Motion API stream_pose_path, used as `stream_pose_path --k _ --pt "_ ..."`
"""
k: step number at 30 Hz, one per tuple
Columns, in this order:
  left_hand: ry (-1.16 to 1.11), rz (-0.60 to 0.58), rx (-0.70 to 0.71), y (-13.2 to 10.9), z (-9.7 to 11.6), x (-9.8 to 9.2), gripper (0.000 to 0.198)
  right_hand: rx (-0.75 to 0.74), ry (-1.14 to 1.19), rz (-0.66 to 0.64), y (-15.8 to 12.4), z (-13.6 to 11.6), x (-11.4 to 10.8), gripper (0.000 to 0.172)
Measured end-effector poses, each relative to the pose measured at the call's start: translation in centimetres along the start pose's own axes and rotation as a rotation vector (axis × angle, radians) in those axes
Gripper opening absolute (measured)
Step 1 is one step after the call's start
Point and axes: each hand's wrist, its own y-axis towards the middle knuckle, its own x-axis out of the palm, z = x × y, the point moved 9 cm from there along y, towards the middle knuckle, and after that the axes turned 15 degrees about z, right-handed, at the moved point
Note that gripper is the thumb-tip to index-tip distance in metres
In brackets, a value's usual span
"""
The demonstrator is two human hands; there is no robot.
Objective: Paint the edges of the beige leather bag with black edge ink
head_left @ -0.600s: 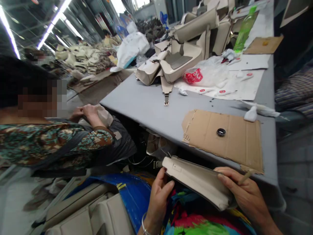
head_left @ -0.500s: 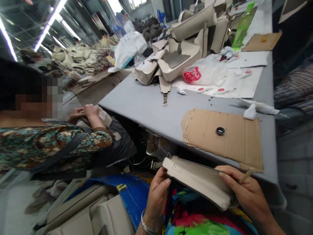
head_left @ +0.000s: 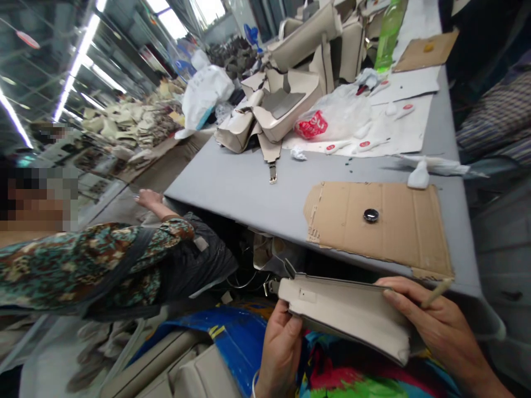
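A beige leather bag piece (head_left: 348,315) with dark edges is held tilted over my lap, in front of the table. My left hand (head_left: 282,345) is closed on its left end, thumb in front. At that end a short strap with a metal buckle (head_left: 266,288) sticks out. My right hand (head_left: 435,329) grips the upper right part of the bag piece. A thin, light stick (head_left: 437,293) pokes out from between the right fingers; its other end is hidden. On the table before me, a small round black-rimmed dish (head_left: 370,215) sits on a cardboard sheet (head_left: 344,226).
Beige bag parts (head_left: 290,105) are heaped on the grey table (head_left: 232,182). Nearby lie a plastic bag (head_left: 340,119), white glue-like bottles (head_left: 418,176) and a green bottle (head_left: 388,41). A co-worker (head_left: 124,249) sits at left. More beige pieces (head_left: 199,370) lie beside a blue sheet (head_left: 232,342).
My view has shifted slightly. Both hands still hold the bag piece, now a little lower and further right in view. The co-worker's arm has stretched out away from their lap.
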Motion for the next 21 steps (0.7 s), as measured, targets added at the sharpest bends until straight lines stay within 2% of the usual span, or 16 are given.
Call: stream_pose_path --k 6,11,21 --pt "0.017 0.004 -0.013 0.0 0.4 -0.4 0.037 -0.014 0.029 -0.051 -0.6 -0.4 0.8 0.028" --pt "0.009 0.031 0.013 -0.4 0.1 -0.3 0.037 -0.024 0.017 -0.089 -0.9 -0.4 0.4 0.029" --pt "0.266 0.091 0.105 -1.2 0.3 -0.4 0.035 -0.074 -0.046 -0.121 -1.6 0.8 -0.4 0.029"
